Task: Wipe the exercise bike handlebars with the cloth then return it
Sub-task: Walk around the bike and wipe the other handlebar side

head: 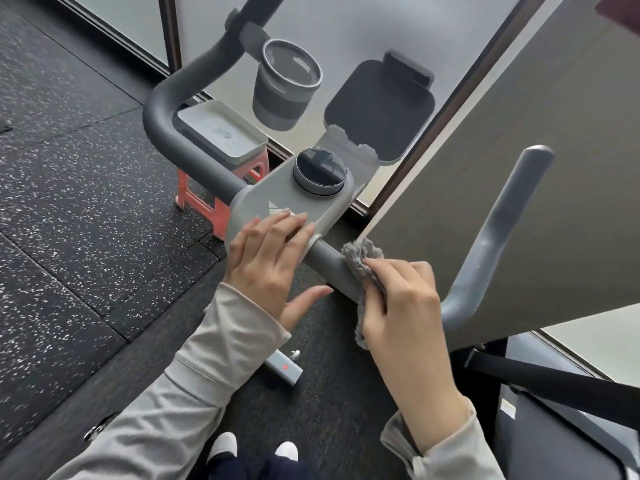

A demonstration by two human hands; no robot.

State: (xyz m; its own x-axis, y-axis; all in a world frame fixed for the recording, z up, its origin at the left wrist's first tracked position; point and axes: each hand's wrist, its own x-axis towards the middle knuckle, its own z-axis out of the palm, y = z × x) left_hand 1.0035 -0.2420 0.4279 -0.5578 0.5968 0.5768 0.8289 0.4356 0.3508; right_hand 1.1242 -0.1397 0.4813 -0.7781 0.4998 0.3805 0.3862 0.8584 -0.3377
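Grey fleecy cloth (363, 268) is bunched under the right hand (398, 299), which curls its fingers over it and presses it against the dark bar of the handlebars (332, 265). Part of the cloth sticks up beyond the fingertips and part hangs down beneath the palm. Just to the left of that hand, the left hand (270, 261) lies with straight, slightly spread fingers flat on the near edge of the grey console (294, 206); its thumb points toward the right hand under the bar, and it grips nothing. A short bare stretch of bar separates the two hands. Beyond the left hand's fingertips, a round dark dial (319, 170) sits on top of the console. Further out from the left hand, the left branch of the handlebars curves away and up, with a cup holder (285, 84) fixed beside it. To the right of the right hand, the other branch rises as a lighter grey grip (498, 230). Past the left hand on the speckled floor (69, 188) stands an orange stool (221, 188) carrying a grey tray (221, 133). Both wrists show pale grey sleeves (207, 355).
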